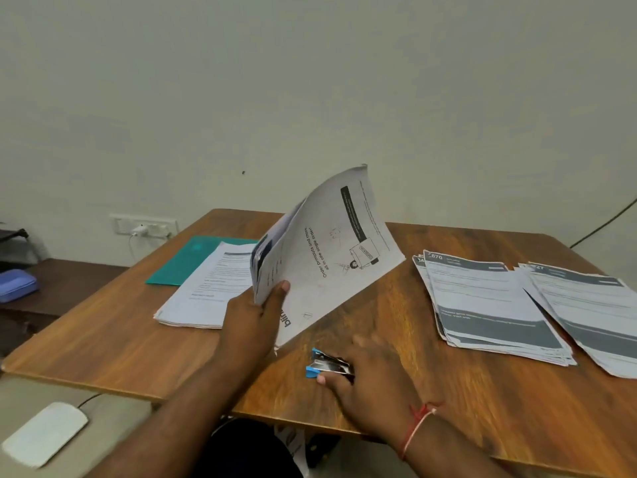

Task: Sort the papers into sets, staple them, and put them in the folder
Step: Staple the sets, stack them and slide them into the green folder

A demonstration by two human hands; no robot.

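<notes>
Left hand (253, 317): raised over the wooden table (103, 332), thumb on the front sheet and fingers curled behind, pinching the lower corner of a set of papers.
Held paper set (331, 250): several printed sheets, standing tilted up and away from the left fingers; the front sheet shows a line drawing and rotated print, and the back sheets fan apart at the far left edge. Its lowest corner hangs just above the table, near the right fingers.
Right hand (365, 370): palm down on the table just right of the left hand; fingers blurred. The thumb lies along the near side of the blue stapler and the fingers lie over its far side, holding it.
Blue stapler (327, 365): blue and dark metal, front end pointing left out of the right hand, just below the corner of the held set.
Red thread band (418, 429): round the right wrist.
Green folder (188, 260): flat on the table, beyond and left of the left fingers.
Left paper stack (210, 291): flat, overlapping the folder's right edge, just left of the left hand.
Right paper stacks (489, 301): two fanned piles with grey bands, well right of the right fingers.
White mouse (44, 432): corded, on a beige surface below the table's near left edge.
Blue case (17, 284): on a dark side surface, far left.
</notes>
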